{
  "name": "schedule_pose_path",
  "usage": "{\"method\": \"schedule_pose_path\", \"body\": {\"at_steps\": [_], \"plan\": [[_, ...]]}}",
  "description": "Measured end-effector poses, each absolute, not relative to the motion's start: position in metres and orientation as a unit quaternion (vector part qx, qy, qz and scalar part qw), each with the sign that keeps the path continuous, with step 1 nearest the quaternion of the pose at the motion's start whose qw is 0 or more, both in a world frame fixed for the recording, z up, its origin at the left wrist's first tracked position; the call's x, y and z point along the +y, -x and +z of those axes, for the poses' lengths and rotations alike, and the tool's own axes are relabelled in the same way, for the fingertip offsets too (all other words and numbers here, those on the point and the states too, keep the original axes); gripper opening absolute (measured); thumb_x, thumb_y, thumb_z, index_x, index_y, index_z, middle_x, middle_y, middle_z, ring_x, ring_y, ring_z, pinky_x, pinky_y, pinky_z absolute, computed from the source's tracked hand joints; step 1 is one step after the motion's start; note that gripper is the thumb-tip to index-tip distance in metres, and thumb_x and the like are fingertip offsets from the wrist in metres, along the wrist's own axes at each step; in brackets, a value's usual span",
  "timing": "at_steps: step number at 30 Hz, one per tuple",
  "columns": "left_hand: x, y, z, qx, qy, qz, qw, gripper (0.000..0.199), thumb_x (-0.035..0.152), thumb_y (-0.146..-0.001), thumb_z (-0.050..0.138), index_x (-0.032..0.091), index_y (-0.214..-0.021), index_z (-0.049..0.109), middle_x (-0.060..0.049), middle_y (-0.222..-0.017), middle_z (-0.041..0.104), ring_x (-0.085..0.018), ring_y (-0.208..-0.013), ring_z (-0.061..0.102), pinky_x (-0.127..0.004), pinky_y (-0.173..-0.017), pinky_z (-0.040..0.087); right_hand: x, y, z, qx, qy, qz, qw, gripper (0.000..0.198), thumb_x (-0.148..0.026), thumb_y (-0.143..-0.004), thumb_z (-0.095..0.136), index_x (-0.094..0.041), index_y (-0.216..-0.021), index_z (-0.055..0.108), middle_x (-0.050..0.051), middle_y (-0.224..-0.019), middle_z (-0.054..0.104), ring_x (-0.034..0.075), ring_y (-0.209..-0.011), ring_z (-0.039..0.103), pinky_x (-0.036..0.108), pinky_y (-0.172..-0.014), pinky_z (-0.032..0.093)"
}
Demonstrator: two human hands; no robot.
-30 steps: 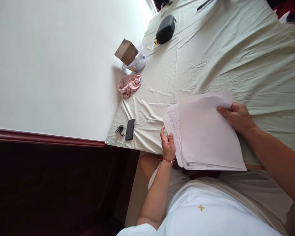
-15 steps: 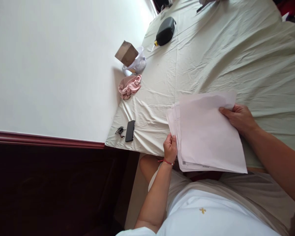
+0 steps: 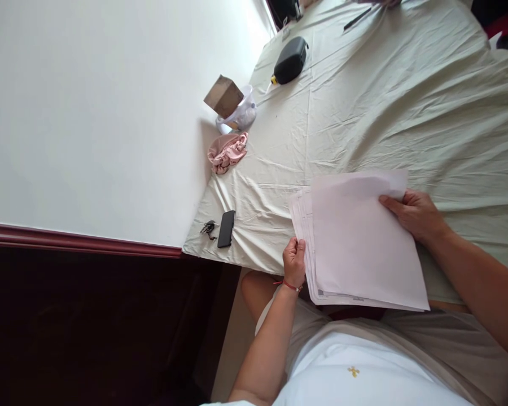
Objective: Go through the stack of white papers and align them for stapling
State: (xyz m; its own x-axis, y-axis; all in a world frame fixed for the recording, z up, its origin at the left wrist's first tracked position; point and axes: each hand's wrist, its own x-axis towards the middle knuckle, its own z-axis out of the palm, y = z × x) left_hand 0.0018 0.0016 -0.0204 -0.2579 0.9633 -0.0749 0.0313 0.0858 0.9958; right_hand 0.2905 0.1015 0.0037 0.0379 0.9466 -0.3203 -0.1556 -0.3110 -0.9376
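Observation:
A stack of white paper sheets (image 3: 359,242) lies across my two hands at the table's near edge, its lower end reaching over my lap. The top sheet is blank and shifted to the right, so printed edges of the sheets beneath show at the left and bottom. My left hand (image 3: 294,262), with a red string bracelet at the wrist, pinches the stack's left edge. My right hand (image 3: 419,214) grips the right edge with its thumb on top; its other fingers are mostly hidden under the paper.
A pale green cloth (image 3: 347,124) covers the table. Toward the wall are keys (image 3: 209,228), a black phone (image 3: 226,229), a pink cloth item (image 3: 227,152), a white basket (image 3: 243,115) holding a cardboard box (image 3: 223,96), and a black case (image 3: 291,60).
The whole scene sits slightly lower in view, as the camera has tilted a little. Both hands keep their hold on the paper stack, which looks almost unchanged.

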Motion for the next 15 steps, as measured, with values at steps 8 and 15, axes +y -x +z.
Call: {"method": "schedule_pose_path", "body": {"at_steps": [8,15], "plan": [[0.003,0.0,-0.019,0.606,-0.435,0.52,0.415,0.032,0.049,-0.094,0.068,0.018,-0.1,0.072,-0.004,-0.099,0.074,-0.017,-0.095,0.066,-0.027,-0.092,0.05,0.104,-0.296,0.002,-0.391,0.578,0.55,0.459,0.028,-0.041,-0.069,0.084,-0.018,-0.082,0.076,0.001,-0.071,0.069,0.013,-0.059,0.056,0.022,-0.047,0.043],[0.003,-0.002,-0.018,0.601,-0.416,0.53,0.432,0.035,0.052,-0.092,0.07,0.018,-0.101,0.071,-0.005,-0.097,0.075,-0.017,-0.09,0.067,-0.028,-0.088,0.052,0.106,-0.302,0.01,-0.355,0.596,0.511,0.508,0.026,-0.039,-0.071,0.081,-0.019,-0.086,0.075,0.0,-0.07,0.067,0.011,-0.056,0.051,0.022,-0.046,0.04]]}}
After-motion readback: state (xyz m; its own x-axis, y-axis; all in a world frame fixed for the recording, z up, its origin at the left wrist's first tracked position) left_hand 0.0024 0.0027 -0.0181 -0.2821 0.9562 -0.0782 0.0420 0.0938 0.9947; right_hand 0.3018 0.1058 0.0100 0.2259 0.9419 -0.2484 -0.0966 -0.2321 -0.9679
